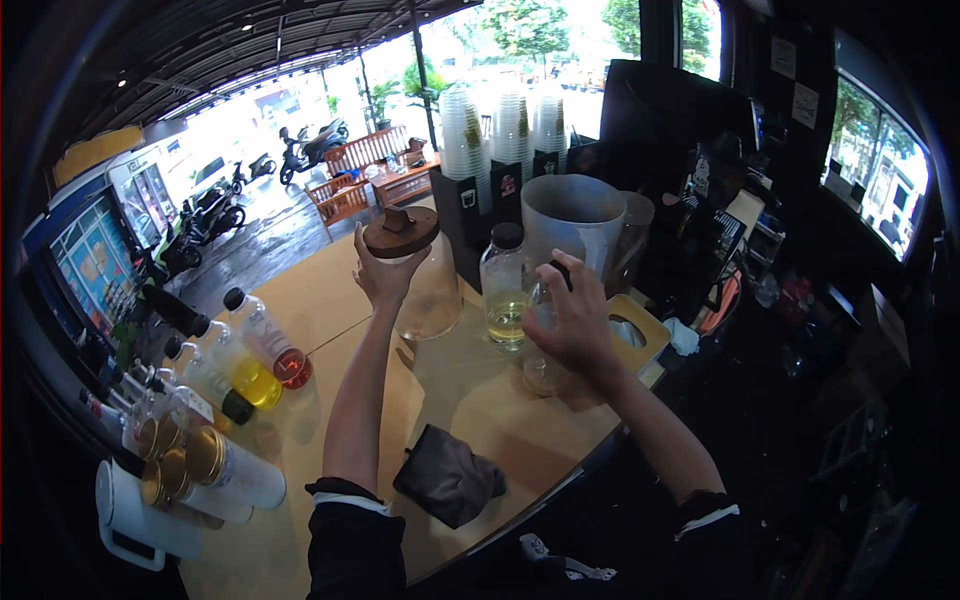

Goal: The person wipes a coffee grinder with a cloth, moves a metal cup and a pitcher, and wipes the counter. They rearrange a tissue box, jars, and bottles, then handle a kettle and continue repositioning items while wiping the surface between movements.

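Note:
My left hand is closed on a round brown wooden lid with a raised knob. The lid overlaps the top of a wide clear jar on the table. My right hand curls its fingers round the black cap and upper part of a clear bottle. Just left of that hand stands a capped bottle with pale yellow liquid low inside. A large metal pitcher rises behind my right hand. Nearer me, a crumpled dark cloth lies between my forearms.
Bottles of yellow liquid and red liquid stand at the left, beside several gold-lidded containers and a white jug. Stacked plastic cups fill a dark holder at the back. A yellowish tray sits at the right edge.

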`<action>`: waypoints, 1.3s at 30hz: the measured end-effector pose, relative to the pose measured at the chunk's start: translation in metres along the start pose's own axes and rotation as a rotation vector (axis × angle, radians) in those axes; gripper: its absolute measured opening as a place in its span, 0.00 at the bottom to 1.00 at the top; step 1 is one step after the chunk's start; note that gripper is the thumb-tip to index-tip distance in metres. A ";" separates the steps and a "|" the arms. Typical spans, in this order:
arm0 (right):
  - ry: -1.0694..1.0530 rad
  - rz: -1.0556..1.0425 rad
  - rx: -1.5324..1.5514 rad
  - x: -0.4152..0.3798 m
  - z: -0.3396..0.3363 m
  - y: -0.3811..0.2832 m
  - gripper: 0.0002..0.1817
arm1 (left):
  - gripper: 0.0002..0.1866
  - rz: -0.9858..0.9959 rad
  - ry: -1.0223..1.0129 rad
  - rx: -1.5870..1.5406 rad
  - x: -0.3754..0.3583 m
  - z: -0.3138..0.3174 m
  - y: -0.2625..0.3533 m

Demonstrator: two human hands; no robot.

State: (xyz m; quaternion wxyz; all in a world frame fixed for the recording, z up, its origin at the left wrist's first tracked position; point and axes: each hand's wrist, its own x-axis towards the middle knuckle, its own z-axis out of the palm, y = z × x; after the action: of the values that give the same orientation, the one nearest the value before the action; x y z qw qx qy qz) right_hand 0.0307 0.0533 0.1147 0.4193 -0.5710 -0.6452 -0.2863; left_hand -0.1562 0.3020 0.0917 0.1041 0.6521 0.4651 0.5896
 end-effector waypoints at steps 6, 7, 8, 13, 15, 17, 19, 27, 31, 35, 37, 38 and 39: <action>-0.097 0.052 0.056 0.002 -0.005 -0.002 0.29 | 0.52 0.042 0.007 -0.084 -0.029 -0.073 -0.006; -0.102 0.045 0.071 0.003 -0.006 -0.005 0.29 | 0.51 0.043 0.013 -0.124 -0.035 -0.088 -0.004; -0.071 0.016 -0.077 0.004 -0.008 -0.010 0.29 | 0.50 0.043 0.021 -0.161 -0.041 -0.102 -0.003; -0.024 -0.215 -0.001 -0.005 0.004 -0.051 0.29 | 0.49 0.036 0.088 -0.123 -0.070 -0.170 -0.011; -0.086 -0.243 0.098 -0.020 0.020 -0.073 0.25 | 0.49 0.069 0.129 -0.054 -0.082 -0.195 -0.016; -0.431 -0.192 0.446 -0.034 0.037 -0.088 0.19 | 0.50 0.061 0.156 -0.040 -0.093 -0.219 -0.011; -0.671 -0.135 0.469 -0.043 0.051 -0.101 0.18 | 0.50 0.024 0.159 -0.084 -0.105 -0.239 -0.005; -1.143 -0.175 0.423 -0.078 0.097 -0.102 0.25 | 0.56 -0.026 0.233 0.060 -0.139 -0.288 0.008; -1.044 -0.056 0.542 -0.086 0.101 -0.101 0.25 | 0.44 0.253 0.504 0.471 -0.175 -0.284 0.058; -1.215 0.064 0.751 -0.090 0.126 -0.089 0.20 | 0.30 0.254 0.013 0.199 -0.214 -0.259 0.054; -1.264 0.097 0.936 -0.084 0.127 -0.086 0.17 | 0.27 0.221 -0.226 0.084 -0.215 -0.231 0.063; -1.137 0.153 1.151 -0.079 0.120 -0.088 0.14 | 0.29 0.250 -0.283 0.040 -0.211 -0.217 0.061; -0.996 0.209 1.360 -0.070 0.106 -0.092 0.11 | 0.29 0.250 -0.277 0.038 -0.209 -0.209 0.060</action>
State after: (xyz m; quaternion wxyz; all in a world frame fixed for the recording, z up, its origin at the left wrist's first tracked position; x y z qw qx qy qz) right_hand -0.0820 0.0917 0.0120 0.3627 -0.3109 -0.7301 0.4886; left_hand -0.2819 0.0304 0.0513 0.0807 0.7818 0.3728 0.4933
